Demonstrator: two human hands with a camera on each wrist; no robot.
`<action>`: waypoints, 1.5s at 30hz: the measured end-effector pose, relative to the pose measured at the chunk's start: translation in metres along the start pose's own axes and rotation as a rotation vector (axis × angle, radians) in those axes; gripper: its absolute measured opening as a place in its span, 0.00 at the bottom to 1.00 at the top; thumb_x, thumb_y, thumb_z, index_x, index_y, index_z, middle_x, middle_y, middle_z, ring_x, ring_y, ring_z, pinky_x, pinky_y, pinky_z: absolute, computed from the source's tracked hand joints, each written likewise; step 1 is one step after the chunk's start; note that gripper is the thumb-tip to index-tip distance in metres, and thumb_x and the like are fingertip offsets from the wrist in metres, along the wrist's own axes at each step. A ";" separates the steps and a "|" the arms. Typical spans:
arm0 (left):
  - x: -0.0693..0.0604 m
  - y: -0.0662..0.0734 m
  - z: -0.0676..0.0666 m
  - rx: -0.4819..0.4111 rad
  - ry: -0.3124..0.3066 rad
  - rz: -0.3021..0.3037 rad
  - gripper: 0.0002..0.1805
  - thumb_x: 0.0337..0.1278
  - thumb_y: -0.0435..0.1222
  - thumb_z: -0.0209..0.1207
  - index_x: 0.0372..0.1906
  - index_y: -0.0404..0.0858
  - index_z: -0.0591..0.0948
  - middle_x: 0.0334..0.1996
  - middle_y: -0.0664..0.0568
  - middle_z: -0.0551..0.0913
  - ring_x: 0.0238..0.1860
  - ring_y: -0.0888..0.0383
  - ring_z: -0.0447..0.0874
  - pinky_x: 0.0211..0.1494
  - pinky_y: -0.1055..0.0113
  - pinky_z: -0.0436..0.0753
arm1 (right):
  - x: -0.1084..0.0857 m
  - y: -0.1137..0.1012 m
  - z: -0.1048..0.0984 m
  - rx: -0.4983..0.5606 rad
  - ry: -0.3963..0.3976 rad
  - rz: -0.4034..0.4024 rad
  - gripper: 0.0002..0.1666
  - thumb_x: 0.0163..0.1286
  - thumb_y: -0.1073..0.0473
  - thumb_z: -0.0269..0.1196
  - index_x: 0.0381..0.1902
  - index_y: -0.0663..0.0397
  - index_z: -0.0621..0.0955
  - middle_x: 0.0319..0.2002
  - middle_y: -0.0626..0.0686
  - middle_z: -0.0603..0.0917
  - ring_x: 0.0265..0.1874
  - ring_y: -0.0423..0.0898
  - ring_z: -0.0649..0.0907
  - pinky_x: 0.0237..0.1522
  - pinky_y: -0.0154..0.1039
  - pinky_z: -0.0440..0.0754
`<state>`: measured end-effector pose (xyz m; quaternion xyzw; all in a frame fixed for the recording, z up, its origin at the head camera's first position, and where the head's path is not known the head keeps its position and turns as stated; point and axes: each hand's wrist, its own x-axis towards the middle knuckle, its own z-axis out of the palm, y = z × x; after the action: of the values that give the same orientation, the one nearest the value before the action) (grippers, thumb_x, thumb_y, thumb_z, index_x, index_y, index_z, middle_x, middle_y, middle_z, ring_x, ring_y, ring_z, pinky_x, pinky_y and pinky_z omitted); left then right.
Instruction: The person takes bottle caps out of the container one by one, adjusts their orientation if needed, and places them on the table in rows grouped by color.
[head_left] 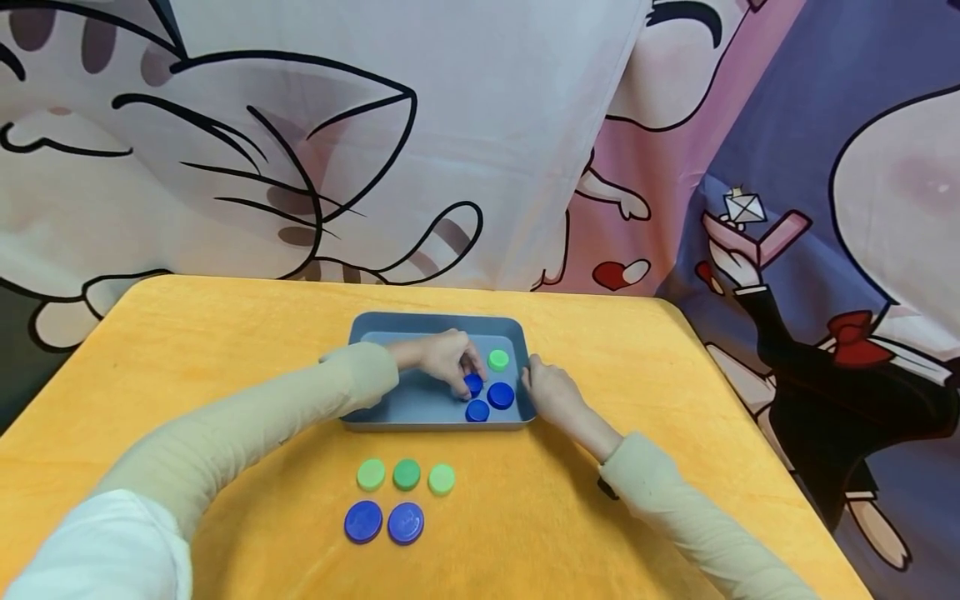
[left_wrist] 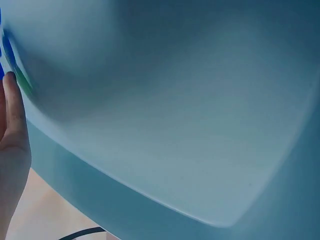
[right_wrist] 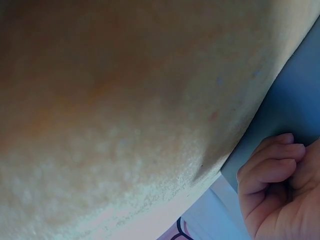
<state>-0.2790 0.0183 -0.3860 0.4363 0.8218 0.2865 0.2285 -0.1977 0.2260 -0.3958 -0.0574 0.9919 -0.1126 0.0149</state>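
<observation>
Inside the blue-grey tray, my left hand pinches a small blue cap between thumb and fingers. Close by lie a larger blue cap, a small blue cap near the front wall, and a light green cap behind. My right hand grips the tray's right edge; the right wrist view shows its fingers curled against the tray wall. At the left border of the left wrist view, part of my left hand shows beside blurred blue and green caps.
On the yellow table, in front of the tray, three green caps form a row, with two large blue caps nearer me. A cartoon-printed cloth hangs behind the table and along its right side.
</observation>
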 end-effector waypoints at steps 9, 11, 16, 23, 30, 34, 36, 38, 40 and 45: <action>-0.010 0.014 0.001 -0.012 0.134 0.017 0.17 0.40 0.33 0.74 0.42 0.36 0.87 0.37 0.50 0.87 0.32 0.65 0.81 0.35 0.76 0.81 | -0.001 -0.002 -0.001 -0.009 0.010 -0.008 0.12 0.74 0.59 0.50 0.36 0.65 0.72 0.19 0.57 0.75 0.17 0.50 0.78 0.17 0.38 0.73; -0.013 0.019 0.000 -0.025 0.168 0.009 0.17 0.40 0.32 0.73 0.41 0.36 0.87 0.37 0.49 0.86 0.32 0.64 0.80 0.35 0.76 0.81 | 0.000 -0.002 -0.002 -0.011 0.012 -0.008 0.12 0.74 0.59 0.50 0.36 0.65 0.72 0.19 0.58 0.75 0.17 0.50 0.78 0.17 0.39 0.73; -0.021 0.030 -0.004 -0.051 0.195 -0.006 0.17 0.41 0.31 0.72 0.42 0.35 0.87 0.38 0.49 0.87 0.33 0.63 0.80 0.36 0.75 0.81 | 0.001 0.000 -0.002 -0.011 0.016 0.003 0.12 0.75 0.59 0.50 0.37 0.65 0.72 0.19 0.58 0.76 0.17 0.51 0.78 0.17 0.39 0.73; -0.030 0.041 -0.009 -0.069 0.216 -0.018 0.18 0.40 0.31 0.72 0.43 0.34 0.87 0.35 0.50 0.88 0.33 0.63 0.80 0.37 0.74 0.81 | 0.000 0.002 0.000 -0.006 0.024 -0.007 0.12 0.74 0.58 0.50 0.36 0.64 0.72 0.19 0.58 0.76 0.17 0.51 0.77 0.18 0.40 0.72; -0.041 0.052 0.000 -0.100 0.227 -0.008 0.16 0.39 0.33 0.73 0.40 0.37 0.87 0.33 0.52 0.87 0.30 0.64 0.79 0.34 0.75 0.80 | -0.001 0.002 0.001 -0.003 0.027 -0.005 0.12 0.74 0.58 0.50 0.36 0.64 0.72 0.19 0.58 0.76 0.18 0.51 0.78 0.18 0.40 0.73; -0.051 0.057 0.011 -0.122 0.232 0.020 0.16 0.39 0.34 0.74 0.39 0.37 0.88 0.31 0.54 0.87 0.29 0.65 0.80 0.34 0.74 0.81 | -0.002 0.002 0.001 -0.005 0.031 -0.007 0.12 0.74 0.58 0.51 0.37 0.64 0.72 0.20 0.59 0.77 0.18 0.52 0.79 0.19 0.41 0.73; -0.056 0.059 0.016 -0.145 0.229 0.028 0.17 0.38 0.34 0.74 0.39 0.37 0.88 0.31 0.54 0.87 0.29 0.65 0.80 0.34 0.74 0.81 | -0.002 0.001 0.001 -0.008 0.030 -0.007 0.12 0.74 0.58 0.50 0.36 0.64 0.72 0.20 0.59 0.77 0.18 0.52 0.79 0.18 0.41 0.73; -0.062 0.061 0.020 -0.163 0.225 0.031 0.17 0.37 0.35 0.75 0.39 0.38 0.88 0.31 0.55 0.87 0.29 0.65 0.80 0.34 0.74 0.81 | -0.001 0.001 0.002 -0.009 0.021 -0.005 0.13 0.74 0.58 0.50 0.36 0.64 0.72 0.19 0.58 0.76 0.18 0.51 0.78 0.18 0.40 0.72; -0.067 0.064 0.024 -0.182 0.221 0.037 0.17 0.37 0.35 0.75 0.39 0.38 0.88 0.31 0.55 0.87 0.29 0.66 0.81 0.35 0.74 0.82 | -0.001 0.001 0.001 -0.008 0.009 0.002 0.13 0.75 0.58 0.50 0.36 0.64 0.72 0.19 0.57 0.75 0.17 0.50 0.77 0.17 0.39 0.71; -0.079 0.070 0.029 -0.223 0.235 0.036 0.17 0.37 0.38 0.76 0.38 0.40 0.88 0.31 0.55 0.87 0.28 0.67 0.81 0.36 0.74 0.82 | 0.000 0.000 0.000 -0.006 -0.001 0.008 0.13 0.75 0.58 0.49 0.36 0.64 0.72 0.18 0.56 0.74 0.16 0.48 0.76 0.17 0.37 0.71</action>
<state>-0.1791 -0.0085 -0.3503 0.3862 0.7981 0.4290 0.1725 -0.1973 0.2260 -0.3960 -0.0537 0.9924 -0.1096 0.0157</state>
